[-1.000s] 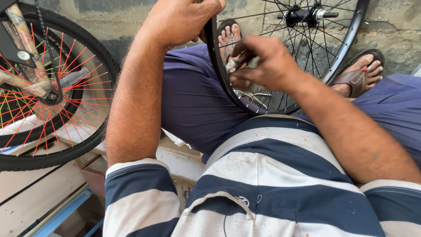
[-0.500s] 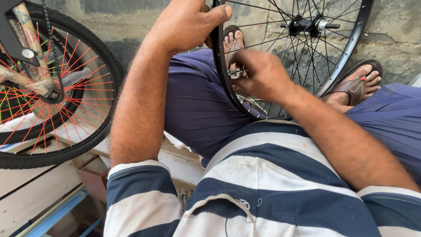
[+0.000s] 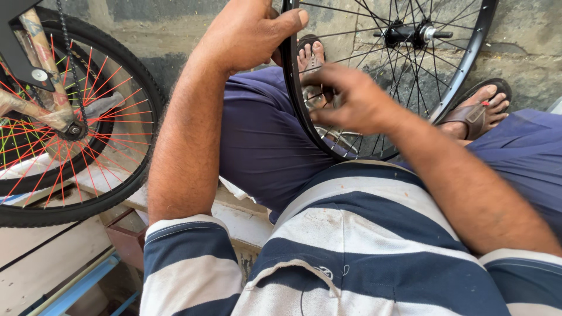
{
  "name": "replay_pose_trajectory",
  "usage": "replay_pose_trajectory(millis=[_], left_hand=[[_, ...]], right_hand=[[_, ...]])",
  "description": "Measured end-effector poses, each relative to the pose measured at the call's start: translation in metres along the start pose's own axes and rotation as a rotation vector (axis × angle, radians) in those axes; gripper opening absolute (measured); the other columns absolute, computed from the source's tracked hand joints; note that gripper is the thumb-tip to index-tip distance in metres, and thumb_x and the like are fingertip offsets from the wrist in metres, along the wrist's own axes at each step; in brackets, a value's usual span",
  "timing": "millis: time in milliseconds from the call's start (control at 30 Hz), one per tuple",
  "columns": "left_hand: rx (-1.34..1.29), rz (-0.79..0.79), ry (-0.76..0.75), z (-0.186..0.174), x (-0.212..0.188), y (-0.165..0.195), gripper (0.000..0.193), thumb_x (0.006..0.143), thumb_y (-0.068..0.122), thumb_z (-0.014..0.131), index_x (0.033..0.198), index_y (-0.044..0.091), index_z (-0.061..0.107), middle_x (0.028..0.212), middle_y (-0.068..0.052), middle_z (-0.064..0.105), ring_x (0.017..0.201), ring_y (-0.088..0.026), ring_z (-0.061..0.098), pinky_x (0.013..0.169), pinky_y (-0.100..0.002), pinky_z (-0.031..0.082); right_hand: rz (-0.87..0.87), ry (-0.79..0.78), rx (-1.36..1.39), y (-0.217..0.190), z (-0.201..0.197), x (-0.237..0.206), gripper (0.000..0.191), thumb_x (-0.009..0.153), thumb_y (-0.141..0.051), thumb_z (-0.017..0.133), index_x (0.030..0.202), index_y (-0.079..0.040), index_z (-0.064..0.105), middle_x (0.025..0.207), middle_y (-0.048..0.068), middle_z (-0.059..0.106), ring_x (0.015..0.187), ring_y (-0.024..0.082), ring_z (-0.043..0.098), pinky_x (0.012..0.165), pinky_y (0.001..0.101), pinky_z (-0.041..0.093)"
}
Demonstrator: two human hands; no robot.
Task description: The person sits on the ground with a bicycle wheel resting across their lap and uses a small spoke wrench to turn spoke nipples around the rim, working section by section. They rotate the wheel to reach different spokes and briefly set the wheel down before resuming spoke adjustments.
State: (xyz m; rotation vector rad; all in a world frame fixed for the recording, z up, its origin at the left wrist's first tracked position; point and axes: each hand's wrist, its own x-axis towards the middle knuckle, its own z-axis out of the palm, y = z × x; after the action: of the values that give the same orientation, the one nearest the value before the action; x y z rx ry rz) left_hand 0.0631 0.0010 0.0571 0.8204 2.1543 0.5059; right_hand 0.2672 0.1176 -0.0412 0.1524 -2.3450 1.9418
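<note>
Left hand (image 3: 246, 35) clamps the bare black wheel rim (image 3: 291, 88) at top centre; right hand (image 3: 345, 96) pinches a spoke. Stiff, light hoop, I'd say: hold the rim, spare the thin spokes.

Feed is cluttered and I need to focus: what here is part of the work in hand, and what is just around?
In hand:
bare black rim, gripped by left hand
its spokes, right hand at them
hub

Just around:
tyred wheel with red spokes
sandals
</note>
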Motion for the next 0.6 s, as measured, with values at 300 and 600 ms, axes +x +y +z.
replay_pose_trajectory(millis=[300, 600], left_hand=[[0.04, -0.024, -0.002, 0.0, 0.0, -0.002, 0.048, 0.102, 0.038, 0.068, 0.082, -0.005, 0.073, 0.059, -0.012, 0.068, 0.054, -0.016, 0.073, 0.049, -0.033, 0.055], [-0.025, 0.039, -0.023, -0.001, -0.001, -0.001, 0.039, 0.104, 0.033, 0.067, 0.093, -0.004, 0.072, 0.065, -0.008, 0.071, 0.058, -0.015, 0.075, 0.049, -0.031, 0.057]], right_hand=[[0.235, -0.027, -0.134, -0.003, 0.008, 0.007, 0.048, 0.079, -0.02, 0.085, 0.122, -0.006, 0.069, 0.097, 0.007, 0.071, 0.089, 0.02, 0.071, 0.084, 0.0354, 0.059], [0.191, -0.101, 0.198, 0.001, -0.012, 0.002, 0.048, 0.081, -0.023, 0.083, 0.124, -0.006, 0.071, 0.103, 0.008, 0.07, 0.095, 0.018, 0.071, 0.086, 0.0327, 0.06]])
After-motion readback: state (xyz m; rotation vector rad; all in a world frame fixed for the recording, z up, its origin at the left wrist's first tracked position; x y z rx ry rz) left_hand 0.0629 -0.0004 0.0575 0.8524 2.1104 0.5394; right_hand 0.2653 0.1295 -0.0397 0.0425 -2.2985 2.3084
